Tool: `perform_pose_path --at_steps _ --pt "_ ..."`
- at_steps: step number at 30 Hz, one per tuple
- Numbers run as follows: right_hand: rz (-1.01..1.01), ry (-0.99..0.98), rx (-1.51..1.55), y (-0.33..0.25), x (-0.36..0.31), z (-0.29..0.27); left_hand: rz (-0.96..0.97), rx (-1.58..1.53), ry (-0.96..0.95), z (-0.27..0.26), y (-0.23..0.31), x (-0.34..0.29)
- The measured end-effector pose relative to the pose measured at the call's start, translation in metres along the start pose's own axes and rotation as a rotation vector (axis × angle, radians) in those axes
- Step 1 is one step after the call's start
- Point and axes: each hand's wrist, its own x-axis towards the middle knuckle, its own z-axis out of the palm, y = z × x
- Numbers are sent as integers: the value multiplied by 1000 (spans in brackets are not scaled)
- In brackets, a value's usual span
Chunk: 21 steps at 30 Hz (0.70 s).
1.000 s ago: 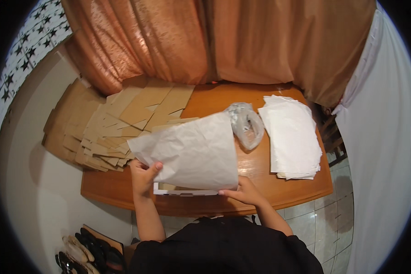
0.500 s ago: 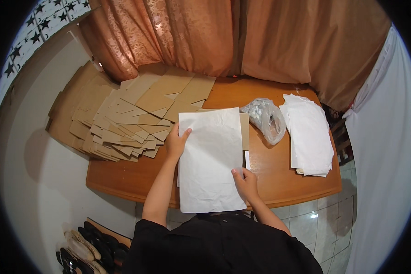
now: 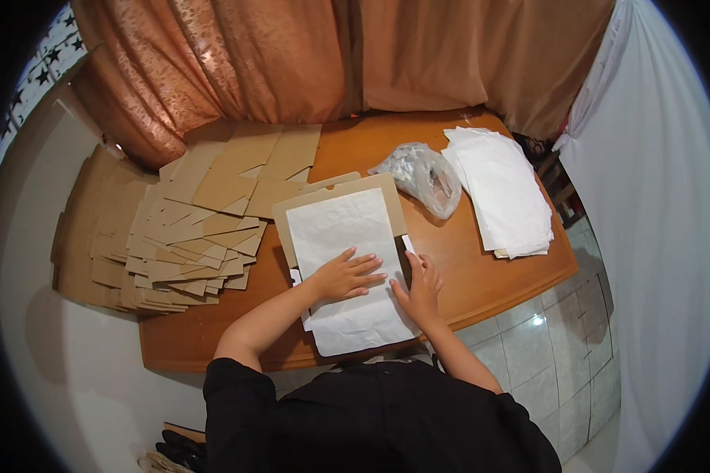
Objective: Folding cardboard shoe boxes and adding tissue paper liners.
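A creased sheet of white paper (image 3: 339, 225) lies over a flat brown cardboard piece (image 3: 286, 236), whose border shows along the far edge and sides. The paper's near end reaches the table's front edge. My left hand (image 3: 345, 274) rests flat on the middle of the sheet, fingers spread. At the sheet's right edge is my right hand (image 3: 420, 292), its thumb on the paper and its fingers apart beside a narrow white strip (image 3: 408, 244). Another bit of white shows at the cardboard's left side. What lies beneath the cardboard is hidden.
Overlapping flat cardboard pieces (image 3: 189, 236) cover the left of the wooden table (image 3: 355, 146). Right of the cardboard sits a clear plastic bag (image 3: 426, 177) with contents I cannot make out. A stack of white paper (image 3: 505, 193) lies farther right. Curtains (image 3: 276, 55) hang behind.
The white sheet, held up at both sides before, now lies on the cardboard. My left hand has moved from its left edge onto its middle, fingers spread. The whole view has shifted.
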Motion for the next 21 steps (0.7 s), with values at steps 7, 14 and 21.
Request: perform_pose_path --at_steps 7,14,21 --pt "-268 -691 92 -10 -6 -49 -65 -240 -372 63 -11 -14" --pt "-289 -389 74 17 -12 -33 -33 -285 -424 77 -6 10" --pt "-369 -424 140 7 33 -60 -245 -687 -391 38 -8 25"
